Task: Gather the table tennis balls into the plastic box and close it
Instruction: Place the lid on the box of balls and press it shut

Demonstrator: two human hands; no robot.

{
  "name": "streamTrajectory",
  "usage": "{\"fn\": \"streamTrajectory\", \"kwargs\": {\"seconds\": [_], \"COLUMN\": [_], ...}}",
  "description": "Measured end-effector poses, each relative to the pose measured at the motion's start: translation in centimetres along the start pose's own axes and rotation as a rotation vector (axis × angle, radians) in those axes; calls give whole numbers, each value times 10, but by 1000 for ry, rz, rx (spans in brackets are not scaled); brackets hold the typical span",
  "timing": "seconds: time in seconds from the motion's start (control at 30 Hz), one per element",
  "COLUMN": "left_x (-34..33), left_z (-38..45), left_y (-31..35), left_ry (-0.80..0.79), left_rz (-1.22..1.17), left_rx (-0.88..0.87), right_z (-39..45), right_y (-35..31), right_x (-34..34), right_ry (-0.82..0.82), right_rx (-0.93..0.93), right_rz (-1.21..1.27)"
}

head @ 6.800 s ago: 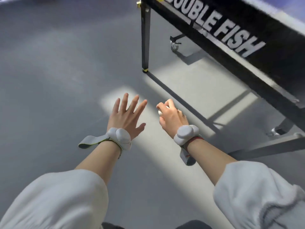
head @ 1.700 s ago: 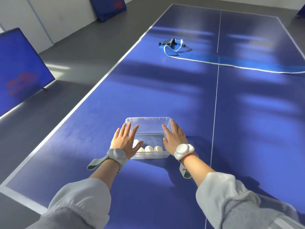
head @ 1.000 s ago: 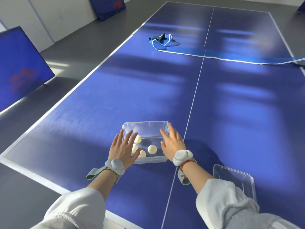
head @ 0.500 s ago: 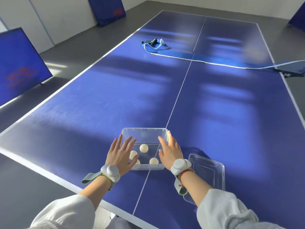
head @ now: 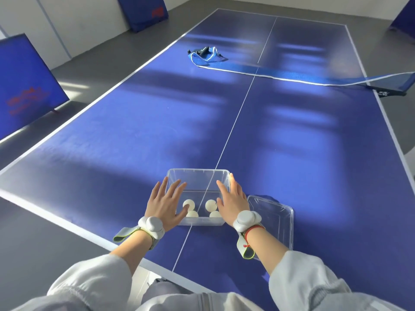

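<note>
A: Where does the plastic box [head: 198,176] stand, and what do we hold?

B: It sits on the table [head: 134,131] near the edge closest to us, astride the white centre line; four table tennis balls [head: 211,204] lie in its near half; our left hand [head: 165,204] and right hand [head: 232,202] flank its side walls with fingers spread flat, palms touching or just beside the plastic, gripping nothing that we can confirm.

A: Which relation governs the next move?

B: The lid [head: 272,223]; it lies rim-up on the table at about 4 o'clock from the box, just beside it, partly under our right forearm; we judge the right hand far nearer to it.

A: Axes?

B: The box's long axis appears to run 12 to 6, along the centre line, mouth upward; the lid's long axis runs nearly the same way, turned slightly clockwise; we expect to invert it and align it before pressing down.
</note>
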State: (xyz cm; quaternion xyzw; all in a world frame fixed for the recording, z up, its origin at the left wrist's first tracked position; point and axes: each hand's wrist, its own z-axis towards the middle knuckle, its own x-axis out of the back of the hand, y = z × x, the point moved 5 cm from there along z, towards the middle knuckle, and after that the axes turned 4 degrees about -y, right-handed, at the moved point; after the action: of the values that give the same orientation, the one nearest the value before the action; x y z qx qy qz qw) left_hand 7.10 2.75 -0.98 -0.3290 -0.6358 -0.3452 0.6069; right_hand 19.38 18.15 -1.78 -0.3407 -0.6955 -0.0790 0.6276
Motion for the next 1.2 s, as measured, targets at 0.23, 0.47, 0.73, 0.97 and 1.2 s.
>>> {"fn": "streamTrajectory", "kwargs": {"seconds": [0.23, 0.47, 0.73, 0.97, 1.2], "left_x": [8, 36, 20, -40, -67], "left_z": [2, 52, 95, 105, 97], "left_y": [6, 86, 231, 284, 272], "left_ry": [-12, 35, -138, -565, -702], "left_rz": [-23, 69, 154, 154, 103], "left_rx": [-10, -211, -550, -473, -84], "right_z": [-5, -19, -72, -117, -121], "right_y": [2, 40, 112, 160, 170], "right_x": [5, 11, -4, -35, -47], "right_ry": [-17, -25, -35, -119, -96], "right_rx": [6, -105, -355, -618, -634], "right_rz": [61, 140, 235, 309, 368]}}
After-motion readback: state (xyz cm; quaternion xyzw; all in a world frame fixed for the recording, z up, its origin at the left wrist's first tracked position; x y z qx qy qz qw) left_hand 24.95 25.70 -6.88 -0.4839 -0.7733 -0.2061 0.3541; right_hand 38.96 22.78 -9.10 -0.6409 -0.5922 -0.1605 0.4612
